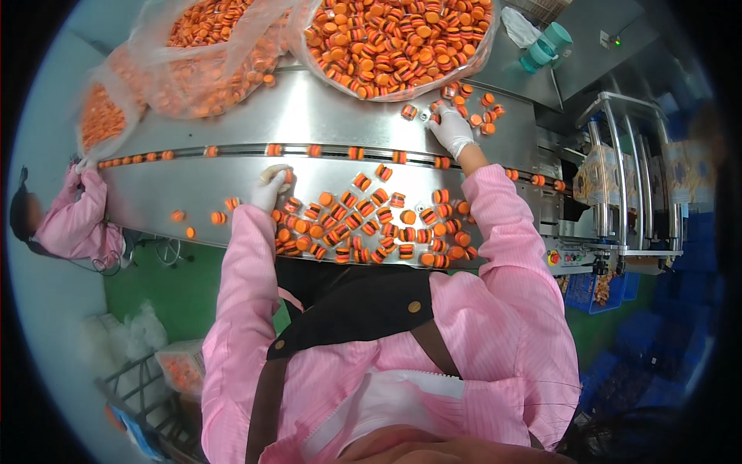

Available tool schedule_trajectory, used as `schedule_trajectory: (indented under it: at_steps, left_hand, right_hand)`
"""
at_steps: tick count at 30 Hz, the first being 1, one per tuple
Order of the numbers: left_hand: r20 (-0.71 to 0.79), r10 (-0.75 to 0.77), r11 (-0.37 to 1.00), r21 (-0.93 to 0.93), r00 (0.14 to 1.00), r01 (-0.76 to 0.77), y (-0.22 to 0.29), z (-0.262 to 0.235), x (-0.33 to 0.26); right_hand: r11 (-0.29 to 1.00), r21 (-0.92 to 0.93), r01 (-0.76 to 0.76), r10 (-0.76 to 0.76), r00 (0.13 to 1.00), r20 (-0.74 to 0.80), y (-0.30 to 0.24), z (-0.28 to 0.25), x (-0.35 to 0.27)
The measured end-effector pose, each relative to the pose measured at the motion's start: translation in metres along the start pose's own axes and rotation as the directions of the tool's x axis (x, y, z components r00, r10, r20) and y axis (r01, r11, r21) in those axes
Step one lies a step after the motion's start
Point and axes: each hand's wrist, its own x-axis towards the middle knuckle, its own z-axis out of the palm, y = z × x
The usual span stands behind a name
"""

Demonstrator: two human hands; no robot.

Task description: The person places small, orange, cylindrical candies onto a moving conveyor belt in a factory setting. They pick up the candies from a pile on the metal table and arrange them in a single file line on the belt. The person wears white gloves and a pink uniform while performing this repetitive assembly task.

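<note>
My left hand (268, 189), in a white glove, is closed at the near side of the conveyor channel. A small orange burger-shaped candy (289, 176) sits at its fingertips. Across the channel, my gloved right hand (450, 130) reaches to the far side of the table, its fingers curled on another burger-shaped candy (435, 118). Several loose candies (487, 116) lie around that hand. Spaced-out candies (356, 153) sit in the channel between my hands. On the near side a wide scatter of layered orange, red and black candies (340, 213) spreads before me.
Large clear plastic bags of candies (398, 46) stand along the far edge. At right the channel leads to a packaging machine (618, 178) with metal bars. Another person in pink (77, 205) works at the far left. A teal cup (545, 48) stands at the back right.
</note>
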Motion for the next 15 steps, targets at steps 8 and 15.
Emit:
schedule_trajectory:
  at_steps: [8,15]
  left_hand:
    - [0.028,-0.026,1.0,-0.007,0.999,0.026,0.005,-0.002,-0.002]
    - [0.079,-0.02,0.995,-0.092,0.997,0.027,0.0,-0.004,-0.003]
  right_hand:
    - [0.93,0.359,0.072,-0.029,0.992,-0.123,-0.02,0.008,-0.034]
    - [0.847,0.39,0.361,-0.393,0.92,0.003,-0.09,0.012,-0.037]
